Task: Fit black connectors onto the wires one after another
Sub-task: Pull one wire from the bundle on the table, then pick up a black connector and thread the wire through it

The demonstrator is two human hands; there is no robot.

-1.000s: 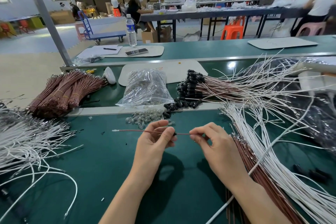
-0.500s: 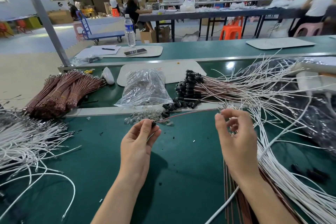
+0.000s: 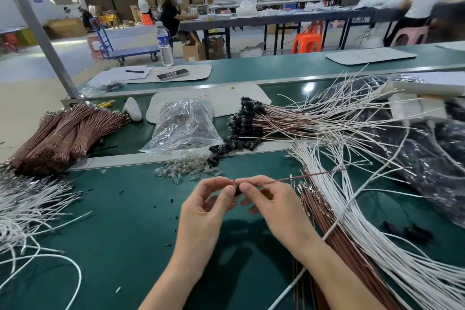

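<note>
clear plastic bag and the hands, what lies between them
Head view: the table's pale rail, then a scatter of small clear parts with a few black connectors on the green mat.

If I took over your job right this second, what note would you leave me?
Left hand: fingers pinch a black connector.
Right hand: fingers pinch the brown wire right at that connector; I cannot tell if it is fully seated.
Done: a pile of fitted wires behind the divider.
Left: loose connectors by the bag and bare brown wires on the right.
</note>
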